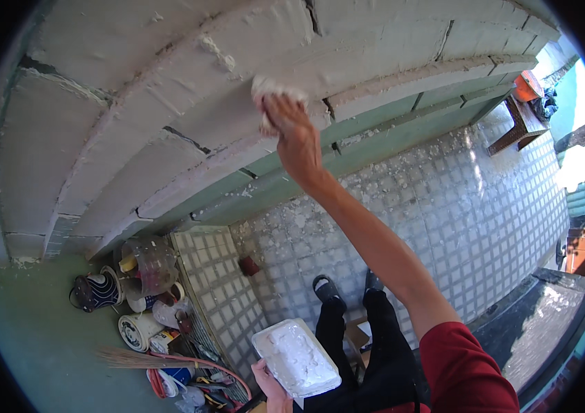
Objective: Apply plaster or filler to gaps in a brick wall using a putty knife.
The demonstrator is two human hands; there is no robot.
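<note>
My right hand (294, 129) reaches up with its fingers closed around a pale, white-smeared wad (272, 88), which looks like a rag or sponge. It rests against the whitish stepped surface (210, 103), whose blocks show dark joints and rough, lumpy patches. Low in front of my body, my left hand (269, 387) grips the near left edge of a shallow rectangular tray (258, 340). White paste (299, 358) is spread over the tray's inside. Some of the left fingers are hidden beneath the tray.
White flecks dot the patterned tile floor (402, 213). To the left, buckets (137, 330), a twig broom (130, 357) and a hose crowd together beside a tiled ledge (213, 268). A brown stool (516, 127) stands at far right, and a dark-topped surface (547, 323) lies at lower right.
</note>
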